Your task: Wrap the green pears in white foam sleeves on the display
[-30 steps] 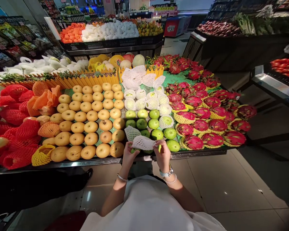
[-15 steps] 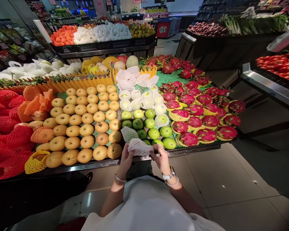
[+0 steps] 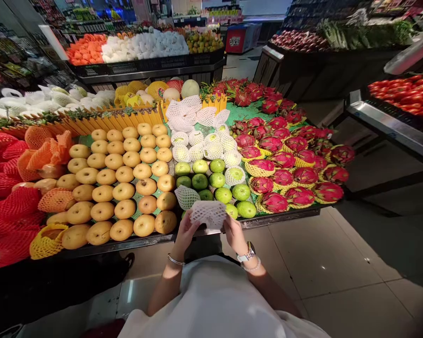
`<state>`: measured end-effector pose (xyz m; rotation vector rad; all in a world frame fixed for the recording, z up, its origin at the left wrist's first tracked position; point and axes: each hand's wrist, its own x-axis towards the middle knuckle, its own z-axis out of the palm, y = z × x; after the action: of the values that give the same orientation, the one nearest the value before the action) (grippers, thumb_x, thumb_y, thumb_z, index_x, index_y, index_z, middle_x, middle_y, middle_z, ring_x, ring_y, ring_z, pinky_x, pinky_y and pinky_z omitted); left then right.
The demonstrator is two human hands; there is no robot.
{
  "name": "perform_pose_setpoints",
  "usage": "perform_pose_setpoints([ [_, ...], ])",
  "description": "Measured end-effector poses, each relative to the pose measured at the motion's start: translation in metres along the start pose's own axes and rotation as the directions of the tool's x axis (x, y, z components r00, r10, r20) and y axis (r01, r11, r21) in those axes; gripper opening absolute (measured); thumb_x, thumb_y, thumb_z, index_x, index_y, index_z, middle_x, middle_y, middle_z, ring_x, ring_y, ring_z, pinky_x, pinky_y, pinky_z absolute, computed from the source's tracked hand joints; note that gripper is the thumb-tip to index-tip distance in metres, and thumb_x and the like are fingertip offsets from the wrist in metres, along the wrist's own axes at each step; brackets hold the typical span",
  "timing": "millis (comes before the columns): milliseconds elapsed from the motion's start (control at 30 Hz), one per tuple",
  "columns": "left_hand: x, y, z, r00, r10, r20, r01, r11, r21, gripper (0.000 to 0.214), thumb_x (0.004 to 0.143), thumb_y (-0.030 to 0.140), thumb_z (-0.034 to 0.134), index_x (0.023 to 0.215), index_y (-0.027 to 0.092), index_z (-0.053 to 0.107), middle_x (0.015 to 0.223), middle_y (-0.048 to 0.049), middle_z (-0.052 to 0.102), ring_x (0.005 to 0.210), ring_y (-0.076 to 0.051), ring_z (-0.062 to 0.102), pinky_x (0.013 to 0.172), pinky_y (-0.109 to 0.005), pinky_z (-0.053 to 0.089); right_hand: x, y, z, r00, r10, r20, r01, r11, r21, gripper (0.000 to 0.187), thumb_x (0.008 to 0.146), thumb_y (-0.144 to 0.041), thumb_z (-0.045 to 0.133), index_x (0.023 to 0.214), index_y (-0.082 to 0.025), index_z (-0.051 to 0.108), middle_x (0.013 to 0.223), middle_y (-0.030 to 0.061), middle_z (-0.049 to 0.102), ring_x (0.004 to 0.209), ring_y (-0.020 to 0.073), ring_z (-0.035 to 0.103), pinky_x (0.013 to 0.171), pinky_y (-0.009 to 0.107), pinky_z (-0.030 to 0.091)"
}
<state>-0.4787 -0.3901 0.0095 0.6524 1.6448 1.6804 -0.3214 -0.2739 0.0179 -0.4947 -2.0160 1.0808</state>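
Note:
A white foam net sleeve [image 3: 207, 214] is stretched between my two hands at the front edge of the fruit stand. My left hand [image 3: 186, 231] pinches its left end and my right hand [image 3: 234, 232] grips its right end. Whether any fruit sits inside the sleeve I cannot tell. Just beyond it lie bare green fruits [image 3: 223, 195] in rows, partly hidden by the sleeve. Another loose foam net sleeve [image 3: 186, 197] rests on the fruits near my left hand. Farther back, several green fruits wear white netting [image 3: 213, 149], with empty-looking sleeves [image 3: 185, 112] piled behind them.
Rows of brown pears [image 3: 124, 191] fill the stand to the left, with red netted fruit [image 3: 7, 206] at the far left. Dragon fruits [image 3: 274, 202] in yellow nets lie to the right. The stand's metal edge [image 3: 155, 240] runs before me. Tomatoes [image 3: 409, 96] stand at right.
The sleeve is now spread wider and flatter between my hands. My right fingers have shifted down along its right end. The view has swung slightly, moving the stand a little left.

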Motion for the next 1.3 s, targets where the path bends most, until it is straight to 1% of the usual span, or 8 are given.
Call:
perform_pose_setpoints([
  [200,-0.001,-0.005,0.001,0.990,-0.073,0.123,0.056,0.989,0.139,0.063,0.086,0.067,0.046,0.121,0.019,0.067,0.137,-0.0102,0.061,0.135,-0.030,0.049,0.120,-0.046,0.030,0.007,-0.002,-0.008,0.990,0.138,-0.027,-0.139,0.990,-0.018,0.027,0.070,-0.008,0.044,0.085,-0.019,0.063,0.076,0.0031,0.064,0.071,0.0181,0.059,0.068,0.030,0.052],
  [367,-0.004,-0.005,0.007,0.986,-0.091,0.138,0.071,0.988,0.139,0.058,0.087,0.061,0.049,0.122,0.019,0.067,0.139,-0.0112,0.060,0.135,-0.030,0.049,0.119,-0.047,0.032,0.009,0.001,-0.014,0.993,0.100,0.065,-0.104,0.993,0.047,0.019,0.073,-0.010,0.042,0.059,-0.021,0.050,0.061,0.0006,0.053,0.059,0.0158,0.050,0.060,0.028,0.047],
  [500,-0.004,0.008,0.011,0.981,0.136,0.136,-0.165,0.957,0.237,0.041,0.089,0.048,0.049,0.107,0.020,0.073,0.118,-0.0114,0.071,0.119,-0.029,0.058,0.111,-0.049,0.039,0.009,0.006,-0.015,0.977,0.183,0.112,-0.193,0.978,0.079,0.030,0.076,-0.009,0.044,0.093,-0.019,0.067,0.091,0.0074,0.072,0.083,0.0210,0.067,0.078,0.033,0.056],
  [633,-0.003,0.028,0.008,0.950,0.309,0.035,-0.303,0.892,0.337,0.027,0.084,0.033,0.052,0.085,0.021,0.076,0.092,-0.0075,0.075,0.096,-0.026,0.064,0.101,-0.049,0.044,0.013,0.004,-0.020,0.951,0.175,0.255,-0.204,0.975,0.090,0.043,0.084,-0.013,0.045,0.122,-0.018,0.065,0.124,0.0129,0.070,0.117,0.0261,0.064,0.105,0.042,0.050],
  [800,-0.003,0.042,0.006,0.994,0.103,0.029,-0.106,0.984,0.143,0.026,0.075,0.032,0.063,0.092,0.017,0.076,0.091,-0.0084,0.075,0.083,-0.022,0.067,0.076,-0.034,0.054,0.015,-0.002,-0.024,0.928,0.070,0.365,-0.112,0.989,0.094,0.042,0.089,-0.017,0.048,0.127,-0.024,0.066,0.131,0.0093,0.067,0.123,0.0246,0.062,0.108,0.043,0.048],
  [933,0.000,0.041,0.010,0.974,-0.027,0.223,0.004,0.995,0.103,0.023,0.070,0.036,0.071,0.074,0.014,0.071,0.069,-0.0033,0.066,0.062,-0.015,0.057,0.058,-0.025,0.046,0.010,0.005,-0.021,0.958,0.027,0.286,-0.057,0.994,0.095,0.039,0.083,-0.013,0.046,0.109,-0.023,0.074,0.114,0.0092,0.075,0.110,0.0262,0.070,0.100,0.044,0.055],
  [1033,0.002,0.042,0.011,0.929,0.030,0.369,-0.106,0.977,0.187,0.033,0.081,0.038,0.064,0.059,0.014,0.062,0.058,-0.0004,0.056,0.059,-0.012,0.049,0.057,-0.023,0.041,0.008,0.012,-0.019,0.973,0.018,0.231,-0.042,0.994,0.099,0.039,0.080,-0.013,0.043,0.102,-0.024,0.074,0.109,0.0092,0.077,0.105,0.0259,0.072,0.098,0.044,0.056],
  [1300,-0.010,0.042,0.017,0.829,0.286,0.481,-0.453,0.848,0.277,0.029,0.096,0.027,0.046,0.083,0.017,0.071,0.087,-0.0089,0.069,0.083,-0.020,0.062,0.081,-0.033,0.052,0.015,0.010,-0.021,0.954,0.063,0.294,-0.103,0.987,0.121,0.039,0.079,-0.017,0.053,0.115,-0.021,0.069,0.121,0.0139,0.071,0.115,0.0271,0.067,0.104,0.042,0.053],
])
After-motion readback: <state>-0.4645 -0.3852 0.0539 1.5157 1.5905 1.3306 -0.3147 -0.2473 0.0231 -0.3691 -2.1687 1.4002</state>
